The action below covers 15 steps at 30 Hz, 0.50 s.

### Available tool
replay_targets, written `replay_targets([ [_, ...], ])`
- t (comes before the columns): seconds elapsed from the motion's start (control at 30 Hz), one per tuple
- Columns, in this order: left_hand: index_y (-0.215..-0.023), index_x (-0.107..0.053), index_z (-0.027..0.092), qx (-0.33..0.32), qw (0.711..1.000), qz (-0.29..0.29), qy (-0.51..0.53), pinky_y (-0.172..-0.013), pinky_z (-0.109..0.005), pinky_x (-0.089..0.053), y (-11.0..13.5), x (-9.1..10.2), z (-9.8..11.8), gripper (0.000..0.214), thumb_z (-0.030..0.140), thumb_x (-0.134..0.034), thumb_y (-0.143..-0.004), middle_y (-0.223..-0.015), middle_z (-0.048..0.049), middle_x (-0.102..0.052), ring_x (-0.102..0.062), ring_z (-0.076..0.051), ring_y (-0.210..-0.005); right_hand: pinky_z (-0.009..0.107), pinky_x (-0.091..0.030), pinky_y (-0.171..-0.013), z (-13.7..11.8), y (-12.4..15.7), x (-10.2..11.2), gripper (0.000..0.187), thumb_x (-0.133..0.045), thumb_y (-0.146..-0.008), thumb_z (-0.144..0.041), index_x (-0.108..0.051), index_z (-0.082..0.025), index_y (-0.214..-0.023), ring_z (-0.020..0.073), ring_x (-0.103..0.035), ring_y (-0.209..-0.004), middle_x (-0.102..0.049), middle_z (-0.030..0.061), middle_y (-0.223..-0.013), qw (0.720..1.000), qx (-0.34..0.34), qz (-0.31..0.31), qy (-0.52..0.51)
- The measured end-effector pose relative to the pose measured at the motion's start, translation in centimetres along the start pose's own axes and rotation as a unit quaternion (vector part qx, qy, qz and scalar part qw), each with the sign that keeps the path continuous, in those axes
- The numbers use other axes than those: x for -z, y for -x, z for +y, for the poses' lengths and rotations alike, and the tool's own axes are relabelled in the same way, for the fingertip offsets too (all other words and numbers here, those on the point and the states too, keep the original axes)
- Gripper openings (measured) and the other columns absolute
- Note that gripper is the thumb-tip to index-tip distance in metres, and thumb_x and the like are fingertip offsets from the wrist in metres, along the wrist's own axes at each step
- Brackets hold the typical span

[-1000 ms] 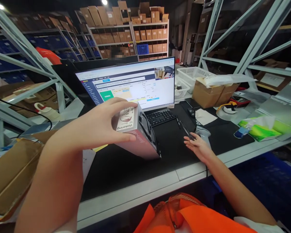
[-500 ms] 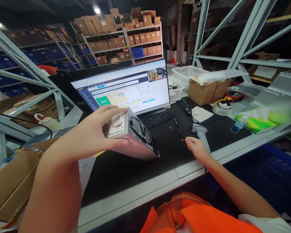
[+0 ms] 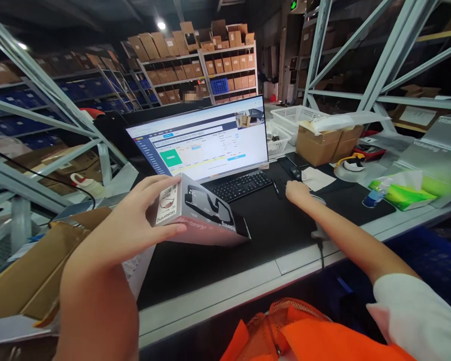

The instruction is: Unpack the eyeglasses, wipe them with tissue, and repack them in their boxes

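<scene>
My left hand point(image 3: 139, 215) grips the near end of a grey and pink printed box point(image 3: 206, 210), fingers on top and thumb along its side. The word "Wakening" and a black product picture show on it. The box is tilted over the black desk mat point(image 3: 210, 271), its far end low by the mat. My right hand point(image 3: 298, 193) is closed, just right of a pen point(image 3: 275, 189) lying by the keyboard point(image 3: 242, 184). The slim black pointed tool in my right fingers is almost wholly hidden now. A barcode scanner point(image 3: 318, 234) is partly covered by my right forearm.
Behind the keyboard stands a lit monitor point(image 3: 203, 143). A mouse point(image 3: 295, 173), white paper point(image 3: 317, 179), small bottle point(image 3: 376, 195) and green tissue pack point(image 3: 406, 193) lie to the right. An opened carton point(image 3: 26, 281) is at the left. A person sits beyond the monitor.
My right hand has moved forward and slightly left, away from the desk's front edge, toward the keyboard and mouse. The box in my left hand has turned slightly, its near end a little lower.
</scene>
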<state>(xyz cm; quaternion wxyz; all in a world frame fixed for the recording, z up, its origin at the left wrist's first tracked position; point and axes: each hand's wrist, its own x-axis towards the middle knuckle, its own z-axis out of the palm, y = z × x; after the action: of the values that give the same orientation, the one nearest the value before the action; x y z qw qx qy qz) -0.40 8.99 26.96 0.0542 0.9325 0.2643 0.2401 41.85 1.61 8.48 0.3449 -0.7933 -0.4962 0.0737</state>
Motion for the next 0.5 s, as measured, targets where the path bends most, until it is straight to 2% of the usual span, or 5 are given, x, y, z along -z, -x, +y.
replay_targets([
  [0.17,-0.145,-0.047,0.03,0.037,0.999,0.015,0.014,-0.112,-0.049,-0.043,2.8,0.7,-1.4,0.09,0.062,-0.079,-0.067,-0.145,-0.0075,-0.051,-0.051,-0.035,-0.131,0.051,-0.042,-0.11,-4.6,0.6,-2.8,0.046,-0.067,-0.092,-0.042,-0.061,-0.017,-0.13,0.03,-0.056,-0.126,-0.057,0.0165,-0.138,0.994,0.083,-0.075,-0.014],
  [0.23,-0.148,-0.044,0.029,0.05,0.998,0.017,0.023,-0.113,-0.05,-0.041,3.4,0.7,-1.8,0.094,0.06,-0.08,-0.066,-0.146,-0.009,-0.05,-0.05,-0.037,-0.133,0.052,-0.031,-0.118,-7.2,2.3,-4.4,0.075,-0.074,-0.083,-0.05,-0.049,-0.02,-0.147,0.0344,-0.043,-0.14,-0.045,0.0183,-0.152,0.968,0.192,-0.148,-0.062],
  [0.33,-0.149,-0.042,0.028,0.069,0.997,0.021,0.037,-0.115,-0.052,-0.039,4.0,0.4,-1.9,0.101,0.061,-0.083,-0.062,-0.149,-0.0105,-0.048,-0.048,-0.038,-0.135,0.063,-0.016,-0.12,-10.7,5.3,-6.8,0.127,-0.085,-0.063,-0.061,-0.012,-0.028,-0.162,0.0405,-0.02,-0.151,-0.02,0.0164,-0.165,0.898,0.345,-0.245,-0.124],
  [0.4,-0.15,-0.042,0.028,0.078,0.996,0.022,0.042,-0.116,-0.052,-0.038,4.5,0.3,-1.7,0.104,0.061,-0.084,-0.061,-0.15,-0.0112,-0.047,-0.046,-0.038,-0.137,0.064,-0.02,-0.119,-12.0,6.7,-8.0,0.133,-0.088,-0.061,-0.055,-0.007,-0.029,-0.162,0.0409,-0.026,-0.148,-0.026,0.0179,-0.162,0.888,0.361,-0.248,-0.14],
  [0.5,-0.144,-0.05,0.029,0.107,0.99,0.067,0.06,-0.114,-0.052,-0.043,6.4,1.4,-1.3,0.104,0.063,-0.087,-0.052,-0.145,-0.0105,-0.053,-0.052,-0.039,-0.132,0.052,-0.039,-0.113,-12.2,7.3,-8.6,0.12,-0.087,-0.066,-0.041,-0.015,-0.029,-0.162,0.0356,-0.045,-0.136,-0.044,0.0159,-0.149,0.889,0.364,-0.225,-0.166],
])
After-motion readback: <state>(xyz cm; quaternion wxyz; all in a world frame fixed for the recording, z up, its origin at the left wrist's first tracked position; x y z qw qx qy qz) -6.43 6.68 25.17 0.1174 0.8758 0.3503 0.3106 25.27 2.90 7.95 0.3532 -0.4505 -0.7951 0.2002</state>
